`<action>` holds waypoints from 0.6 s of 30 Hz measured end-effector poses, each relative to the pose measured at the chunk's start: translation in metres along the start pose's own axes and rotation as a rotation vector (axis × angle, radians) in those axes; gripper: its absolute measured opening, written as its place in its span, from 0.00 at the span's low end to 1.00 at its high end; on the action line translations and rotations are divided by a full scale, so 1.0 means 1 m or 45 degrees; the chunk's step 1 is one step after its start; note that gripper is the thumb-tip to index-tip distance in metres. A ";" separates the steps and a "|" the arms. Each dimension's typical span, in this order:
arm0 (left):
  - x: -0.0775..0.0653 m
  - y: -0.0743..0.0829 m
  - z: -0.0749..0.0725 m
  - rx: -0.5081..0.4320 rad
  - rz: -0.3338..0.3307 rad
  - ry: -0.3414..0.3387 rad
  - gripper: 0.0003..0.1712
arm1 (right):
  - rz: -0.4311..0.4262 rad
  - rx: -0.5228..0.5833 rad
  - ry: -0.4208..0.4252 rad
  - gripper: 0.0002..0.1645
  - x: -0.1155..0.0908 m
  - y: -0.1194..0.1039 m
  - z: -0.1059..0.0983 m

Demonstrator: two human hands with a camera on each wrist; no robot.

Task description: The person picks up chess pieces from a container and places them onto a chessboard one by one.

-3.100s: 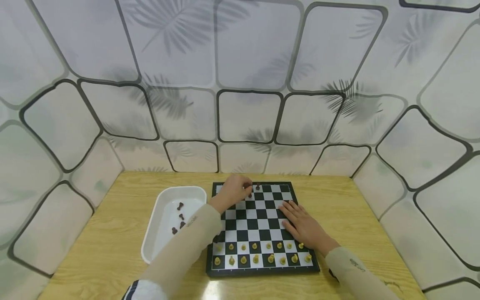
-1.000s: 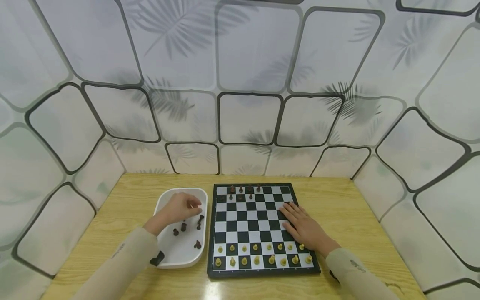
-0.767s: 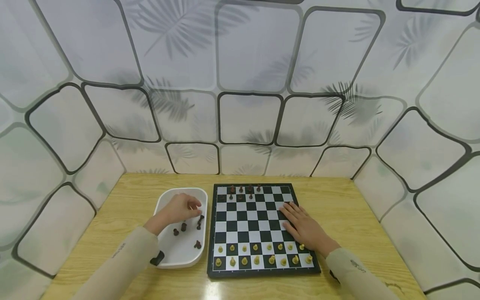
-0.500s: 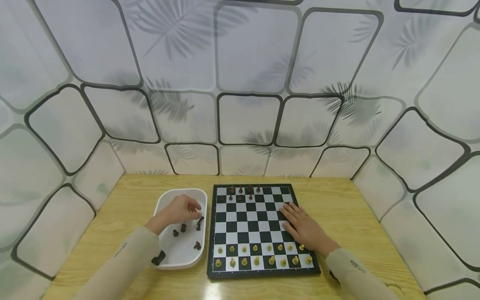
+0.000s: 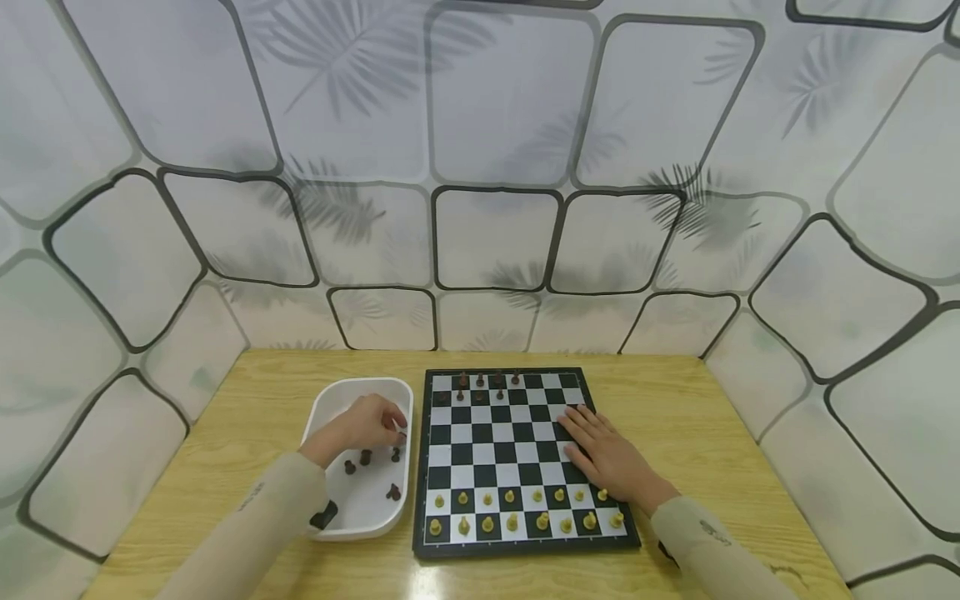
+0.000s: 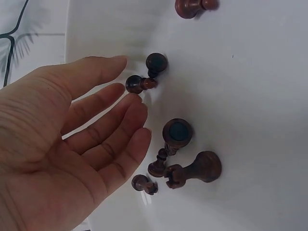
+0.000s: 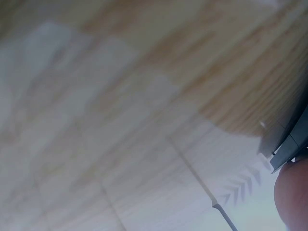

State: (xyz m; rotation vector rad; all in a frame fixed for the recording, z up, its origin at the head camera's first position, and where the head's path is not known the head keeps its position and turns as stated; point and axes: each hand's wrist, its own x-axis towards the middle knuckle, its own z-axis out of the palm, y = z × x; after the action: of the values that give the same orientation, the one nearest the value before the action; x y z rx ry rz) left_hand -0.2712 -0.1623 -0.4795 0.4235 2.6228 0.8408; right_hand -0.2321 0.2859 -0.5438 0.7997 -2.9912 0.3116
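Observation:
My left hand (image 5: 369, 423) is inside the white tray (image 5: 317, 408), left of the chessboard (image 5: 504, 454). In the left wrist view its thumb and loosely bent fingers stand apart, with the fingertips right at a dark brown pawn (image 6: 136, 84) lying on its side. Another toppled piece (image 6: 156, 63) touches that pawn. Below them lie a rook (image 6: 197, 169), a pawn (image 6: 158, 164) and other dark pieces. My right hand (image 5: 607, 454) rests flat on the board's right side, fingers straight; only a bit of it shows in the right wrist view.
Dark pieces (image 5: 480, 381) stand in two partial rows at the board's far left. Yellow pieces (image 5: 512, 522) fill two rows along its near side. The wooden table (image 5: 712, 433) meets patterned walls behind and at both sides.
My left hand has gone from the board's far left into the tray, then sunk slightly lower toward the pieces by its right wall. The right hand has stayed in place.

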 end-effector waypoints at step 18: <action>0.007 -0.005 0.010 0.032 -0.023 -0.001 0.07 | 0.003 0.016 0.014 0.37 0.000 0.002 0.003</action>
State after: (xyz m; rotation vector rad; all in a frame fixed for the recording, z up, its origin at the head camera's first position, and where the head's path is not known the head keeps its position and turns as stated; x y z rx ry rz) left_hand -0.2737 -0.1584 -0.4915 0.4058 2.6354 0.8022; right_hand -0.2327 0.2867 -0.5466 0.7933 -2.9829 0.3338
